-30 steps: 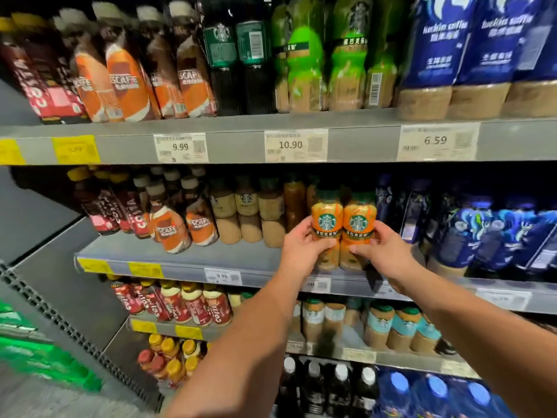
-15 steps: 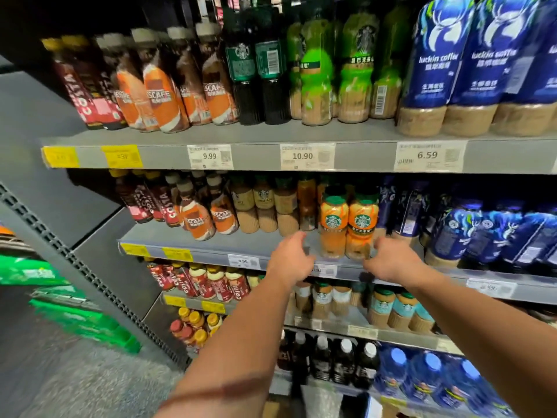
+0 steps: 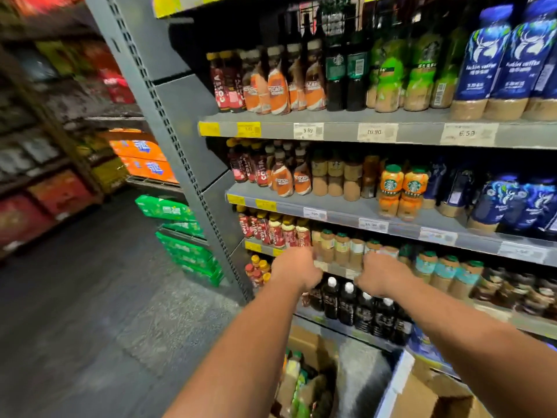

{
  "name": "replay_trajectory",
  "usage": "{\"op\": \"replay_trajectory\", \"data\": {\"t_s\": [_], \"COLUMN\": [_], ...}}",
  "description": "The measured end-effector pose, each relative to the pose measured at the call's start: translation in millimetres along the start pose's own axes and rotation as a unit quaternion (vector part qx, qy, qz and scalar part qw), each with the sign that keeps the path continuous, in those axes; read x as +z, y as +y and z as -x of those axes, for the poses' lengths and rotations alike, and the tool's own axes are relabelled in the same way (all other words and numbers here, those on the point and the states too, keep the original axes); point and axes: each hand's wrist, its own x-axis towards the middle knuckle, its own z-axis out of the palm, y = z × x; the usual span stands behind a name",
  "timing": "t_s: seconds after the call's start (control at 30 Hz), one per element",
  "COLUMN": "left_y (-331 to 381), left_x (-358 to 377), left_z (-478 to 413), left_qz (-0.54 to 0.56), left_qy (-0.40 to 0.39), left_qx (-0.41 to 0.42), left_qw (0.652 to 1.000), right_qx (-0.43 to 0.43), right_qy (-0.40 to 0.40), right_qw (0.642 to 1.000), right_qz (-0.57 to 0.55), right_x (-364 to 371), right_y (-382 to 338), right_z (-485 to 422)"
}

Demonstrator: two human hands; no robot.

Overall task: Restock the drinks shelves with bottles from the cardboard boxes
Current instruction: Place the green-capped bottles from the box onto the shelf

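Two orange coffee bottles with green caps stand side by side at the front of the middle shelf. Both of my hands are below them and apart from them, level with the lower shelves. My left hand holds nothing, its fingers curled loosely downward. My right hand is also empty, seen from the back with the fingers curled. An open cardboard box with bottles inside sits on the floor under my arms. A second cardboard box sits at the lower right.
The grey shelving upright stands left of the drinks. Green shrink-wrapped packs are stacked on the floor beside it. Orange cases and more shelving line the aisle at the left. Dark floor stretches left of the boxes.
Both hands let go of the two orange bottles, left them on the middle shelf and dropped toward the lower shelves. The view swung left and down, bringing the aisle and the boxes into sight.
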Motion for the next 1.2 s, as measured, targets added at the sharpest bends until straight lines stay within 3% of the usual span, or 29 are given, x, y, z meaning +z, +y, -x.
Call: {"op": "replay_trajectory", "data": {"t_s": [0.33, 0.6, 0.8, 1.03, 1.2], "left_y": [-111, -166, -188, -215, -234], "left_x": [59, 134, 184, 244, 283], "left_z": [103, 153, 117, 51, 12], "left_qz": [-0.02, -0.026, 0.0, 0.054, 0.045], "left_qy": [-0.045, -0.094, -0.1, -0.116, -0.102], "left_qx": [-0.034, -0.001, 0.032, -0.007, 0.018], "left_qw": [0.998, 0.995, 0.994, 0.992, 0.994], "right_qx": [-0.023, 0.042, 0.083, 0.113, 0.15], "right_qy": [-0.066, -0.066, -0.077, -0.095, -0.124], "right_qw": [0.996, 0.995, 0.991, 0.984, 0.975], "right_qz": [-0.057, -0.067, -0.075, -0.101, -0.104], "right_x": [116, 224, 282, 328, 370], "right_y": [-96, -117, -103, -90, -92], "right_z": [69, 108, 73, 0, -42]}}
